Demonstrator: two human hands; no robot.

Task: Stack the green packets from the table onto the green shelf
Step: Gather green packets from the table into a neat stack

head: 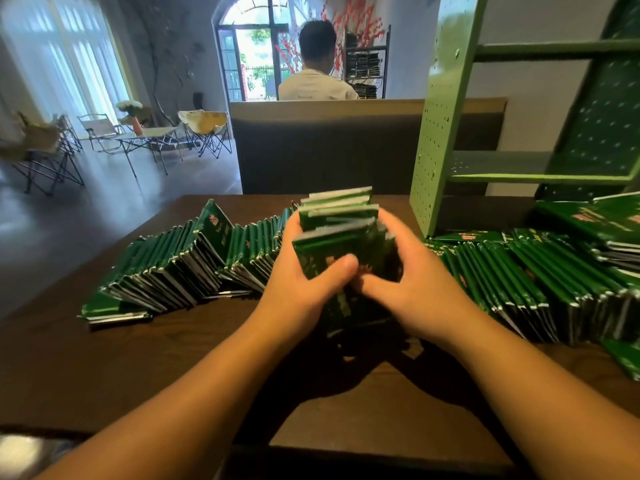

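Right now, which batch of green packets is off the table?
The bundle clamped between the left hand and right hand. The left row and right row lie on the table.

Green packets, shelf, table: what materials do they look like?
Green packets: likely glossy foil or plastic film; shiny faces, silvery crimped edges.
Green shelf: probably painted sheet metal, matte; thin panel with rows of punched holes.
Table: dark wood or wood-look laminate; faint grain, cannot tell which.

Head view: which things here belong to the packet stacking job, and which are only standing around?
Job: bundle of packets in left hand and right hand; packet rows on table; green shelf.
Not job: folding chairs, seated person, black rack.
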